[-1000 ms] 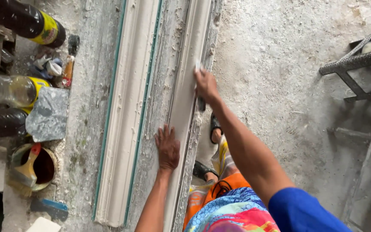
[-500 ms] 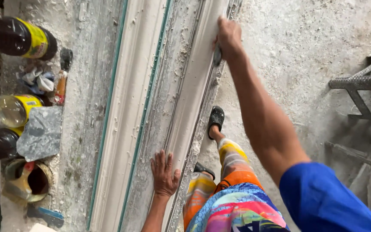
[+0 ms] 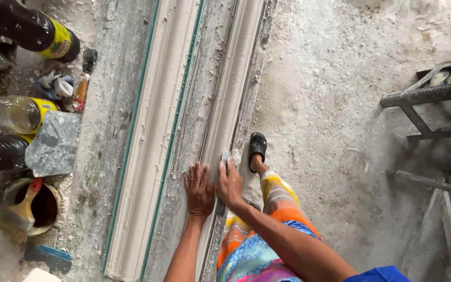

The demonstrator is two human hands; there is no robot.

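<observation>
- Plaster-crusted bench [image 3: 105, 120] fills the view, with a dusty floor [image 3: 340, 104] at 3 o'clock.
- Dark bottles [image 3: 27, 28] and a tin with a brush [image 3: 27, 209] sit at 9 o'clock.
- White moulding strip [image 3: 230, 94] runs 12 to 6 o'clock.
- Left hand [image 3: 199, 190] lies flat and open beside the strip, gripping nothing.
- Right hand [image 3: 230, 183], nearer the strip, presses a small scraper [image 3: 225, 156] onto it, fingers curled round it.

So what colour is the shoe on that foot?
Black: the shoe shows best in the head view, on the dusty floor.
</observation>
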